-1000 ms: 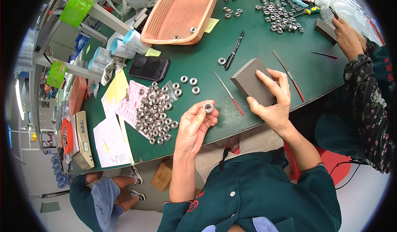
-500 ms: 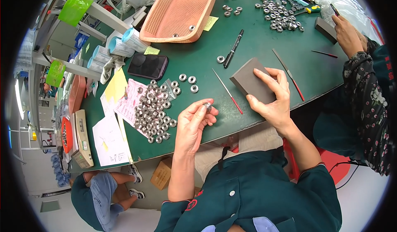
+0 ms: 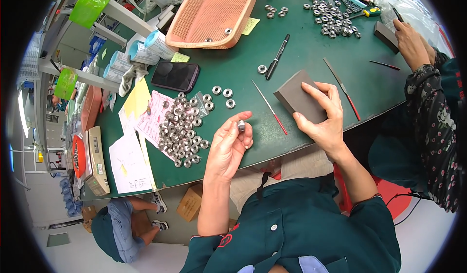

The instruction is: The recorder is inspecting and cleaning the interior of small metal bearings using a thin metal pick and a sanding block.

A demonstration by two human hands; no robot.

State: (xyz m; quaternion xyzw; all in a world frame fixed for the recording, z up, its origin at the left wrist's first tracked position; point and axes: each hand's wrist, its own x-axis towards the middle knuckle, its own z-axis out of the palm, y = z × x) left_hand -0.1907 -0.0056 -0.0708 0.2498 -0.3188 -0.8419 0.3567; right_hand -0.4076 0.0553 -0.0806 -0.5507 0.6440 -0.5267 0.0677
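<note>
Between the thumb and fingers of my left hand (image 3: 227, 144) is a small metal ring (image 3: 241, 125), held above the table's near edge. My right hand (image 3: 325, 117) grips a grey-brown rectangular block (image 3: 300, 96) by its right side, thumb on the near edge and fingers over the top. A heap of similar metal rings (image 3: 181, 132) lies left of my left hand, partly on a pink sheet (image 3: 154, 117). Between my hands rests a thin needle file (image 3: 270, 107) with a red handle. Another red-handled flat file (image 3: 342, 89) lies right of the block.
Beyond the block lie a black marker (image 3: 278, 56) and a single ring (image 3: 261, 69). A phone (image 3: 175, 75) and an orange plastic basket (image 3: 214, 10) stand farther left. More rings (image 3: 335, 17) are spread at the far right, near a co-worker's hand (image 3: 412, 44) beside another block (image 3: 386, 37).
The ring has turned in my left fingers, and my index finger is straighter. My right hand keeps its grip on the block. The view has shifted slightly.
</note>
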